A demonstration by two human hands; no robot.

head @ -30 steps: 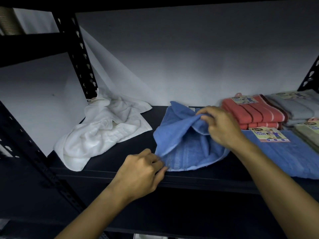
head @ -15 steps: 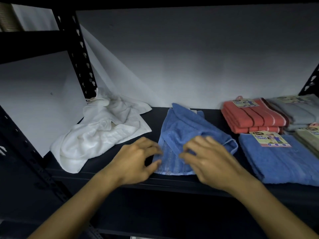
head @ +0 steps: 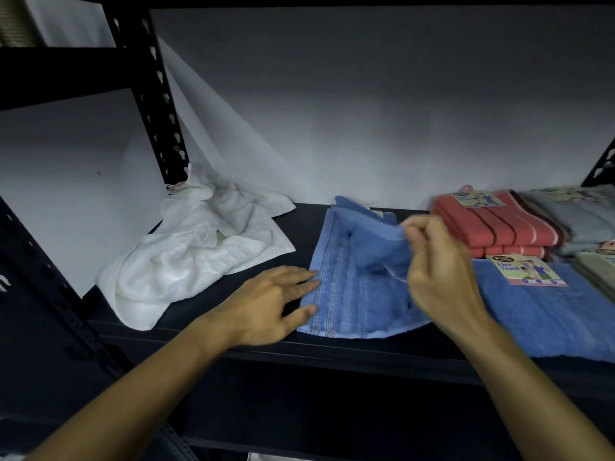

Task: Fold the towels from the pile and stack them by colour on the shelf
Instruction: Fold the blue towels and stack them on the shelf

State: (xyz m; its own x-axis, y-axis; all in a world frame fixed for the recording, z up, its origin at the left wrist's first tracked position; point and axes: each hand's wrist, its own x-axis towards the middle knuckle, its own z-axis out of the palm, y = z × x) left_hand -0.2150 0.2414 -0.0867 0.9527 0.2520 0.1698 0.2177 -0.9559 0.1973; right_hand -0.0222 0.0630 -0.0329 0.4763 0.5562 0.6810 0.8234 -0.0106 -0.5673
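A black metal shelf [head: 332, 352] with perforated uprights spans the frame, backed by a pale grey wall. At the left of centre lies one crumpled white terry towel [head: 199, 257], not yet folded. At the lower right lies one folded blue towel with a paper label [head: 549, 314]; behind it at the right edge sit one folded coral striped towel [head: 492, 227], at least one folded grey towel [head: 575, 214] and a pale green one, partly cut off. In the centre lies the light blue terry towel with stitched bands [head: 346, 294], half flat on the shelf. The right hand [head: 439, 277] pinches its raised upper flap, fingers curled on the cloth; the left hand [head: 269, 304] lies flat with straight fingers pressing the left edge. To fold well, that edge should probably stay pinned while the flap is drawn over until corners meet, then smoothed before going onto the blue one.
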